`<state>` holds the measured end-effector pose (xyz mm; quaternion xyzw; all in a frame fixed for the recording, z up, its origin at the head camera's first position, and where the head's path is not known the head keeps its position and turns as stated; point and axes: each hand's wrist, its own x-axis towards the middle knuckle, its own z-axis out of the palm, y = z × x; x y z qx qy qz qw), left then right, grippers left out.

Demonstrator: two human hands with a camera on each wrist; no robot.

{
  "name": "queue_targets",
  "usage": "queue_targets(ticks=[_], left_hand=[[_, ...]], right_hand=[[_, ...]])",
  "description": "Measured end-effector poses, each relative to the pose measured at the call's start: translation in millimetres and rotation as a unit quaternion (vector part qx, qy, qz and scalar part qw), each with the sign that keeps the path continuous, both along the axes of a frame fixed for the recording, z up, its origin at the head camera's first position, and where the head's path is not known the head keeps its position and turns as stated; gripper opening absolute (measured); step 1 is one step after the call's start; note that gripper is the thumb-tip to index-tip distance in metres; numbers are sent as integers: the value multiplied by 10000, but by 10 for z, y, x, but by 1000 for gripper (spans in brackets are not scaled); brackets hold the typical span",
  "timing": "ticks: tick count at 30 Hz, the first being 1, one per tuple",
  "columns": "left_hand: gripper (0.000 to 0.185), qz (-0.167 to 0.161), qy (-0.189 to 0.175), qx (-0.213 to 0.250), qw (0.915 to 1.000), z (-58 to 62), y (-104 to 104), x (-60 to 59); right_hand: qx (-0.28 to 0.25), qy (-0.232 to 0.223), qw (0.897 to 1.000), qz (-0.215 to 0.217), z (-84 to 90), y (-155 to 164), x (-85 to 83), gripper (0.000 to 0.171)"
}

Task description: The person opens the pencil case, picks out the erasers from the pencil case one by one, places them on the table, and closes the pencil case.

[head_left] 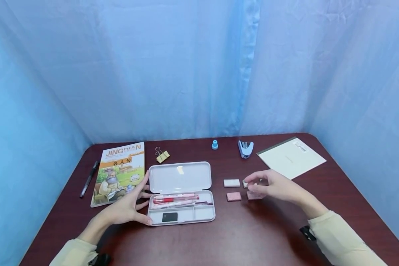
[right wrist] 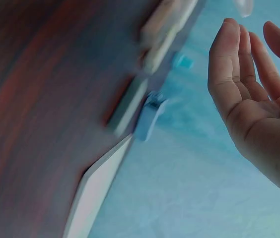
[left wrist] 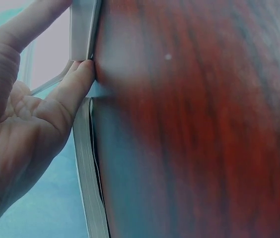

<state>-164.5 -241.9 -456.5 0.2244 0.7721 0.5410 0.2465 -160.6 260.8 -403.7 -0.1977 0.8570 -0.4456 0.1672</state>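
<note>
An open white pencil case (head_left: 204, 218) holds several pens (head_left: 173, 200) and a small black rectangular piece (head_left: 170, 217). My left hand (head_left: 129, 205) rests at the case's left side with fingers spread, the thumb touching its front left corner. My right hand (head_left: 276, 186) hovers over small eraser-like blocks, fingers slightly bent; in the right wrist view a gap separates thumb and fingers, with nothing between them. Nearby lie a white block (head_left: 231, 183) and a pink block (head_left: 234, 196). The right fingers partly cover another pale block (head_left: 245, 184) and a pinkish block (head_left: 253, 196).
Left of the case lie a book (head_left: 119, 177) and a black pen (head_left: 89, 178). Behind are a gold binder clip (head_left: 163, 156), a small blue stopper-shaped item (head_left: 214, 145) and a blue stapler (head_left: 245, 149). A cream notebook (head_left: 290, 159) lies at the right.
</note>
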Motion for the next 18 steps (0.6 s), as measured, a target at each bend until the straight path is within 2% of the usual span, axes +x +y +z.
queue_targets(ticks=[4, 10, 13, 16, 18], left_hand=[[133, 9, 16, -4, 10000, -8, 3, 8], [133, 13, 19, -15, 10000, 15, -9, -5], [133, 12, 103, -32, 9999, 15, -5, -11], [133, -5, 158, -54, 9999, 1, 3, -8], [133, -5, 146, -28, 9999, -11, 15, -5]], right_hand=[[21, 292, 9992, 276, 45, -234, 17, 35], [-592, -141, 9955, 722, 128, -685, -8, 33], [-625, 24, 9931, 993, 141, -938, -39, 31], [-474, 419, 9881, 1403, 120, -1185, -50, 30], [-451, 461, 9844, 1636, 87, -1335, -48, 30]])
